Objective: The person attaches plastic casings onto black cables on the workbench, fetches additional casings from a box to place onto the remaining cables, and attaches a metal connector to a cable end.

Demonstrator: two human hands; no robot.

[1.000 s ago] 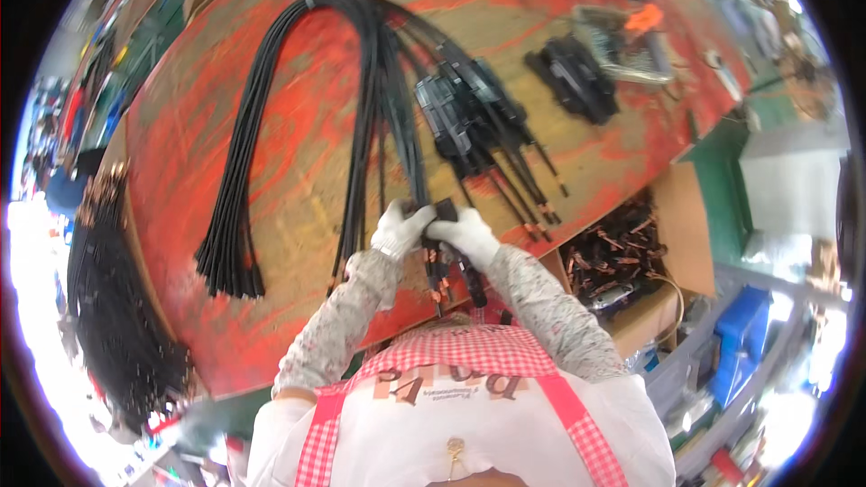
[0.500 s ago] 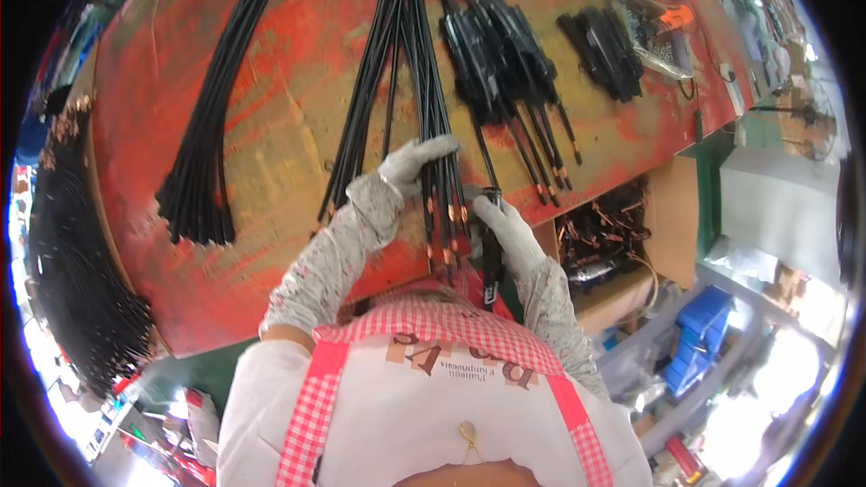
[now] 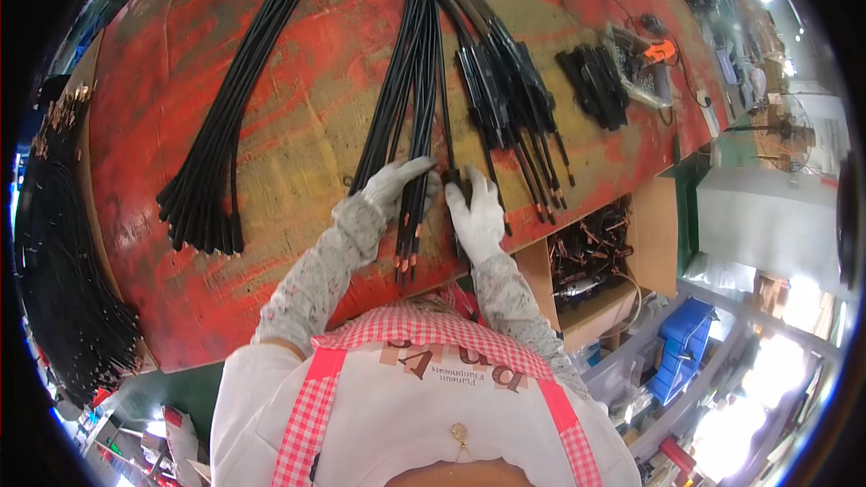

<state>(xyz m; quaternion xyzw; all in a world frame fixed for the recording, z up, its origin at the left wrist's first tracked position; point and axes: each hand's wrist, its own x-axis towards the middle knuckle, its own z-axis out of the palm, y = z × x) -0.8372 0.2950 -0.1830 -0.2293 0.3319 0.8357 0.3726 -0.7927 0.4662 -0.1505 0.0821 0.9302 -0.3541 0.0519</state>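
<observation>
My left hand [image 3: 397,182], in a white glove, is closed round a bundle of black cables [image 3: 410,81] near their copper-tipped ends [image 3: 406,261]. Beside it, my right hand [image 3: 478,216], also gloved, grips a dark elongated housing [image 3: 454,182] at the end of one cable that stands apart from the bundle. The palm and fingers hide most of that housing. Immediately to the right lie cables fitted with black housings [image 3: 496,95], their thin ends pointing towards me.
Loose black housings [image 3: 594,86] lie near a clear tray of small metal parts [image 3: 639,68] and an orange-and-black tool [image 3: 660,51]. A cardboard box [image 3: 591,307] of copper-ended parts adjoins the table [image 3: 298,140]. More cables [image 3: 63,252] hang at the far left.
My right hand has moved up and left with the black housing, bringing it to a cable beside the bundle. The left hand has shifted slightly down and left, still round the cables.
</observation>
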